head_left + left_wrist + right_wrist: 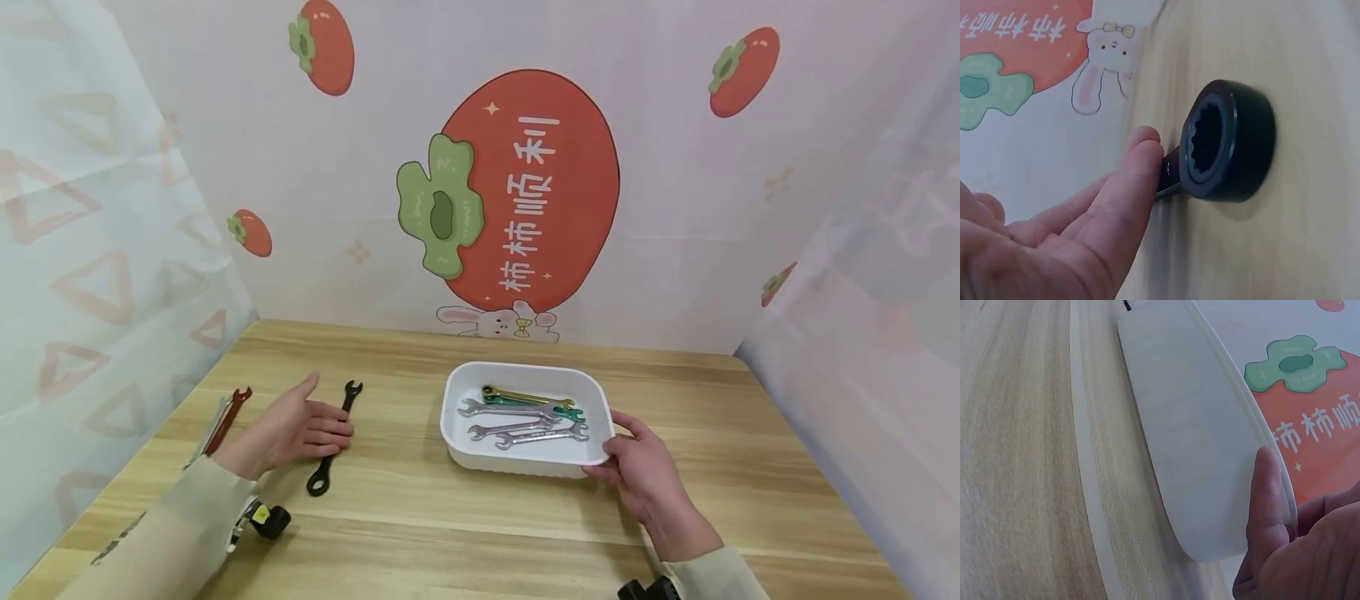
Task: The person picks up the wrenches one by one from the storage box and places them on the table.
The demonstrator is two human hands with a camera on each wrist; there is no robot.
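On the left of the table, my left hand [307,429] lies with its fingers extended across a black combination wrench [321,475]. Its ring end [1229,140] looms large in the left wrist view, the fingertips touching the shank. My right hand [641,467] grips the near right corner of a white plastic tray [517,461], fingers along the outer walls and at the rim. The right wrist view has one finger [1266,487] flat along the tray wall. Inside the tray lie several wrenches: a gold one [528,396], a green one [572,413] and silver ones [543,436].
Left of my left hand, a red wrench [231,417] and a silver wrench [213,425] lie side by side, partly covered by my forearm. The wooden table [420,533] meets a printed backdrop [660,275] at the back, with hanging sheets on both sides.
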